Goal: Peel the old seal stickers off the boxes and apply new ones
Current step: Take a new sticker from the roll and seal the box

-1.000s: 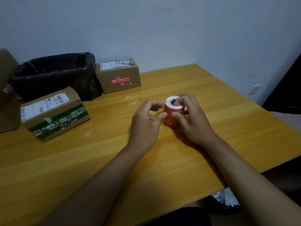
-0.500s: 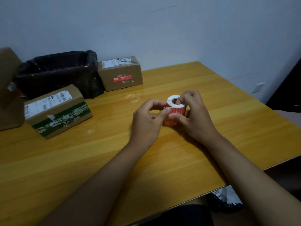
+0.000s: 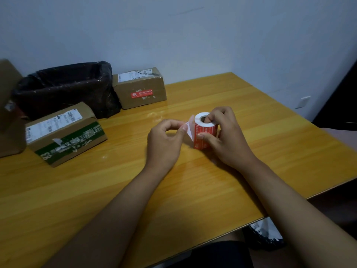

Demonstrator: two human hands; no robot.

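A roll of red seal stickers (image 3: 204,130) stands on end in the middle of the wooden table (image 3: 212,190). My right hand (image 3: 226,138) grips it, one finger in the white core and the thumb on its red side. My left hand (image 3: 166,140) pinches the loose end of the strip (image 3: 190,127), which is pulled a short way off the roll. A cardboard box (image 3: 140,88) with a red seal sticker (image 3: 142,94) on its front sits at the back. A second box (image 3: 63,132) with a green band and white labels lies at the left.
A bin lined with a black bag (image 3: 65,88) stands between the two boxes at the back left. Part of another cardboard box (image 3: 9,113) shows at the far left edge. The table's front edge runs under my forearms, and its right edge lies beyond my right hand.
My left hand has taken the strip's loose end and drawn it leftward off the roll. My right hand kept hold of the roll. The camera view has shifted slightly.
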